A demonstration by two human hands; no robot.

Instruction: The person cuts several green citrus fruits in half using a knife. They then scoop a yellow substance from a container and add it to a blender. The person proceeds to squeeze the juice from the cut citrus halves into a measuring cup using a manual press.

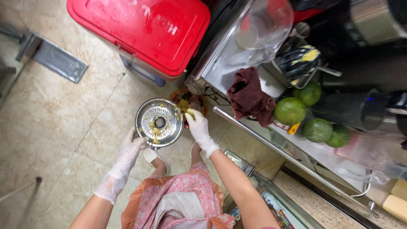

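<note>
1. The left hand (127, 154), in a thin white glove, gripped the lower left rim of a round metal juicer strainer (159, 122), its fingers closed on the edge and holding the disc out over the floor.
2. The strainer faced up toward the camera, showing a perforated ring, a dark centre hole and flecks of yellow pulp stuck along its right side.
3. The right hand (199, 129), also gloved, reached to the upper right rim of the strainer; its fingers were bent together at the edge, touching the yellow pulp there, though whether they pinched anything could not be told.
4. Just behind the strainer, partly hidden by it, sat a small bin (193, 101) holding yellowish scraps, on the tiled floor (63, 118).
5. A red lidded container (144, 32) stood on the floor above the bin, well apart from the hands.
6. To the right ran a steel desk (229, 63) with a rail along its front edge.
7. A dark red cloth (250, 97) lay crumpled at the desk's edge, near the right hand.
8. Four green round fruits (290, 111) were grouped beside the cloth, next to a dark juicer body (352, 110).
9. A clear plastic jug (263, 25) rested further back on the desk.
10. The person wore a pink floral apron (182, 199).
</note>
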